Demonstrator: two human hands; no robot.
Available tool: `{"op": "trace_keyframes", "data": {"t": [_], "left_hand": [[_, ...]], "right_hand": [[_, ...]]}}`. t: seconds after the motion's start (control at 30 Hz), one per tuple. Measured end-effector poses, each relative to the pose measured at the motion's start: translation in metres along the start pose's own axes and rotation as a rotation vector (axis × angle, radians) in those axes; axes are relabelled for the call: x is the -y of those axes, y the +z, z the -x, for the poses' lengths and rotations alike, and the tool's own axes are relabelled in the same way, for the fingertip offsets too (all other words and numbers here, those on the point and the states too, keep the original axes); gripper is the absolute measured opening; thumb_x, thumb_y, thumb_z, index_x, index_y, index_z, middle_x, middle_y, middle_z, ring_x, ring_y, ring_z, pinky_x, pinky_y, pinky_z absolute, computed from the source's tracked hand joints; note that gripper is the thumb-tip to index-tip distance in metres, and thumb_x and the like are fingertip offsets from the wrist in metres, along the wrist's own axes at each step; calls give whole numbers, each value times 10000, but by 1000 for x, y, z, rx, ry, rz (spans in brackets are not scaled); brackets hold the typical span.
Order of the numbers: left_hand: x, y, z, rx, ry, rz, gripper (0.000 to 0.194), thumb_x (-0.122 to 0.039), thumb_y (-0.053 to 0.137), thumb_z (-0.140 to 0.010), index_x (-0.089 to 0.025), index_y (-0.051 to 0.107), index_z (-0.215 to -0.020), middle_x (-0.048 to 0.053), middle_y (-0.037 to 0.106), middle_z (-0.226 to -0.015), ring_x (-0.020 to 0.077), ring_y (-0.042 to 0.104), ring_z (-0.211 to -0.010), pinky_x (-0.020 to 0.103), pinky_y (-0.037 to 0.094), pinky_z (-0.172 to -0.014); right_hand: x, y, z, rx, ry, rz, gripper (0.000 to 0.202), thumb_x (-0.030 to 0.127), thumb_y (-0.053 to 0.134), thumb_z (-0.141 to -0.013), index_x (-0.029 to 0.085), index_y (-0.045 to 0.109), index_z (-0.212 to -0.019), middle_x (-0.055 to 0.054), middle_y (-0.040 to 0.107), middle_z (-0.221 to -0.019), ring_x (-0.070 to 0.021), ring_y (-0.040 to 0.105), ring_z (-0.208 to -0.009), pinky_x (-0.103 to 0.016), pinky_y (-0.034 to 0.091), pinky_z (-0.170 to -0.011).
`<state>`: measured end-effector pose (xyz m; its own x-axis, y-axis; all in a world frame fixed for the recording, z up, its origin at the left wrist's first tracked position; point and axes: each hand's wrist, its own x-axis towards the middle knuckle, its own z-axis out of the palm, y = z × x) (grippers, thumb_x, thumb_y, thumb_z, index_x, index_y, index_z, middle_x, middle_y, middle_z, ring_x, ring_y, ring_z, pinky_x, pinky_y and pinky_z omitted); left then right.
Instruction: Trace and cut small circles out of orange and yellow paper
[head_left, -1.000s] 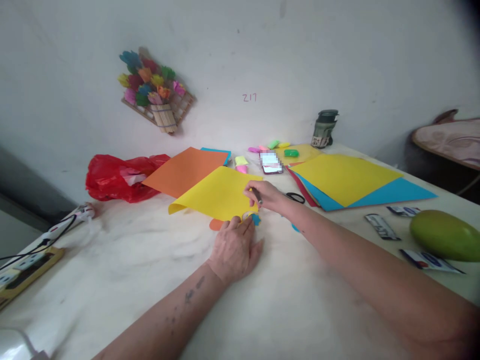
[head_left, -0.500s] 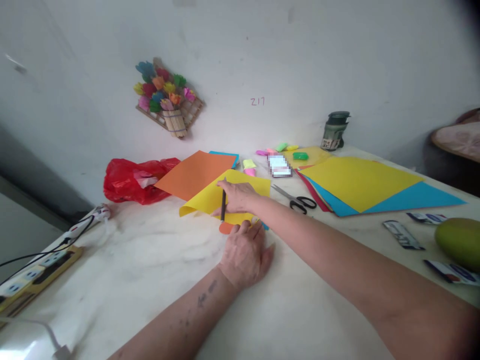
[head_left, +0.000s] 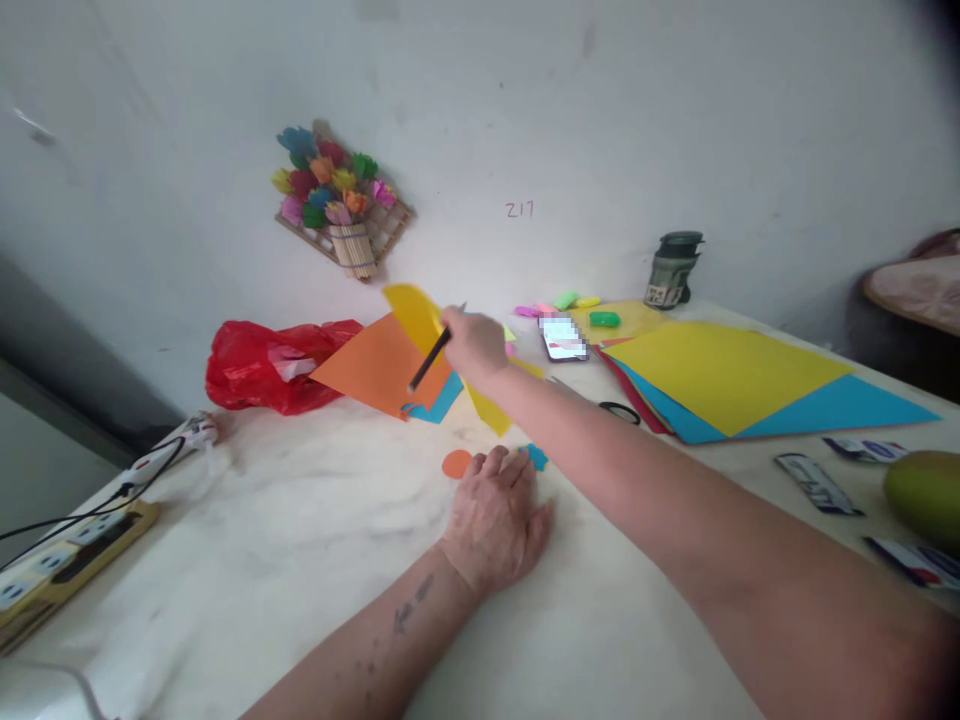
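My right hand [head_left: 476,345] is closed around a dark pencil [head_left: 429,362] and lifts a sheet of yellow paper [head_left: 491,410] that curls up on its left side. The pencil slants, its pointed end up. My left hand [head_left: 496,515] lies palm down on the table with fingers stretched out. An orange paper circle [head_left: 457,464] lies by its fingertips on the left, and a small blue paper cutout [head_left: 536,457] on the right, partly covered. Behind the raised sheet lie orange paper [head_left: 375,365] and blue paper with a cut-away edge [head_left: 444,400].
Black-handled scissors [head_left: 619,411], partly hidden by my right arm, lie near a phone [head_left: 564,338]. Stacked coloured paper [head_left: 727,370] is at the right, a red plastic bag [head_left: 251,365] at the left. A power strip [head_left: 75,545] lines the left edge; a green bottle [head_left: 673,270] stands behind.
My right hand has risen with the yellow sheet and pencil, uncovering the orange circle, the blue cutout and the blue paper behind. My left hand has stayed on the table.
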<state>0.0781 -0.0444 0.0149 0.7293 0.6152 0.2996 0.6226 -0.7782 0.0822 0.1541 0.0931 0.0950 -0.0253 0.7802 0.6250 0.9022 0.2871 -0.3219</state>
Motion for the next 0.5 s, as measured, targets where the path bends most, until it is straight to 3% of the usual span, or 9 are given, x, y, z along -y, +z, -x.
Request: {"op": "trace_keyframes", "data": {"t": [0.1,0.2,0.33,0.43,0.5], "left_hand": [[0,0,0,1,2,-1,401,-355,363,-824,-147,520,-1129,110,539,-1149,277,420,-1069,439,353,-882],[0,1,0,9,-5,-3,425,-367,350,-834,-145,504,-1162,108,529,-1171,275,405,-1088,437,333,-910],[0,2,-1,21,-15,-14,435,-365,354,-831,-138,496,-1174,108,523,-1180,280,395,-1097,436,334,-909],[1,2,-1,29,-13,-16,444,-367,356,-828,-133,491,-1181,109,522,-1181,282,397,-1088,433,343,-895],[1,3,-1,33,-10,-17,453,-374,350,-831,-129,486,-1187,110,523,-1178,283,400,-1079,431,349,-885]], "right_hand": [[-28,-16,-32,-284,333,-377,196,125,424,-767,182,568,-888,-34,617,-798,-153,591,-692,-255,443,-572],[-51,-23,-50,-368,618,-785,173,167,434,-773,172,536,-913,0,556,-687,-99,542,-490,-202,410,-418],[-68,-12,-53,-472,850,-1057,197,189,441,-796,165,489,-985,40,482,-556,-78,515,-428,-163,404,-367],[-76,7,-45,-393,877,-991,227,186,396,-832,145,474,-1041,19,507,-566,-96,541,-440,-192,453,-400],[-83,20,-37,-168,709,-798,252,167,353,-849,125,482,-1061,-16,538,-589,-129,561,-460,-239,468,-419]]}}
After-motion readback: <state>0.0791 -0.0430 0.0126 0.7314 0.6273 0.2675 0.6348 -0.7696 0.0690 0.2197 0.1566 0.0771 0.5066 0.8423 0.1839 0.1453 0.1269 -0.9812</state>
